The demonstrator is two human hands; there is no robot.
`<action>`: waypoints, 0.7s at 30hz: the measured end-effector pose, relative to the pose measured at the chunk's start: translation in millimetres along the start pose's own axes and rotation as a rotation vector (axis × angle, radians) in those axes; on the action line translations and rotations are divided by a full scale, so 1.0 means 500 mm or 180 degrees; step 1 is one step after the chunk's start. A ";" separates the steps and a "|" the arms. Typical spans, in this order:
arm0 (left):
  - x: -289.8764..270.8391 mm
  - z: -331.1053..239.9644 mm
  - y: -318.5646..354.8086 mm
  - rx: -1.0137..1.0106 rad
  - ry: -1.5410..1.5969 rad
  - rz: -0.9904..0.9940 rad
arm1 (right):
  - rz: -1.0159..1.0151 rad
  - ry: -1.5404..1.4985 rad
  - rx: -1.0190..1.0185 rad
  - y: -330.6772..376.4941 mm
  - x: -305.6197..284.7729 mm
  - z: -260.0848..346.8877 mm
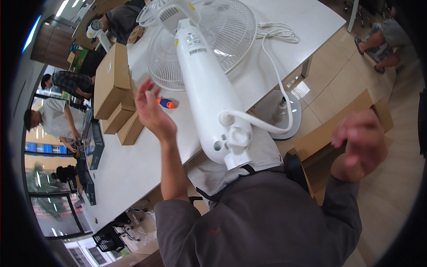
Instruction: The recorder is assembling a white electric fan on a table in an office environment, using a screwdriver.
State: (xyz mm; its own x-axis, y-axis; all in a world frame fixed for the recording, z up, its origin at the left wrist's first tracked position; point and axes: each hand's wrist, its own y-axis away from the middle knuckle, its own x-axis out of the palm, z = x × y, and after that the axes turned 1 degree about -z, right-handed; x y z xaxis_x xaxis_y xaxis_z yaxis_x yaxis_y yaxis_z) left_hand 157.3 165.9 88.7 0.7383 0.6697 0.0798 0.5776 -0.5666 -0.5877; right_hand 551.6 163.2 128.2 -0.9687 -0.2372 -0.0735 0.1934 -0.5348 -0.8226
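Observation:
A white electric fan (211, 84) lies with its round wire grille (162, 58) on the table, and its long body reaches over the near edge toward my lap. The underside end with its sockets faces me, and a thick white tube or cord (271, 129) leaves it there. My left hand (155, 111) is raised left of the fan body, fingers stretched and holding nothing. Just beyond it lies an orange and blue tool (166, 103), partly hidden by the fingers. My right hand (362, 144) is lifted above an open cardboard box, its fingers bent and blurred; I see nothing in it.
Brown boxes (111, 84) are stacked on the white table (129, 171) at left. A coiled white cord (280, 33) lies at the far right of the table. A round white base (284, 118) sits below the edge, near the open carton (329, 129). Other people are around.

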 end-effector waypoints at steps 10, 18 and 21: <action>0.093 -0.092 0.207 0.0631 0.0789 0.1051 | 0.1515 0.1042 -0.1229 -0.136 0.147 0.035; 0.120 -0.118 0.207 0.0524 0.0851 0.0996 | 0.1562 0.1521 -0.1408 -0.160 0.160 0.020; 0.140 -0.124 0.200 0.0411 0.1286 0.0847 | 0.1416 0.0643 -0.1829 -0.202 0.160 -0.004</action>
State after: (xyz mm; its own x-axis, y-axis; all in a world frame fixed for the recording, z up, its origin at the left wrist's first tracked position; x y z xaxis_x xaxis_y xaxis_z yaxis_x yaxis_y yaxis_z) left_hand 288.5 126.2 85.4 0.9449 0.2561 0.2042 0.3219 -0.6114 -0.7229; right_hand 454.5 199.8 204.3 -0.8386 -0.1490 -0.5240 0.5150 0.0970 -0.8517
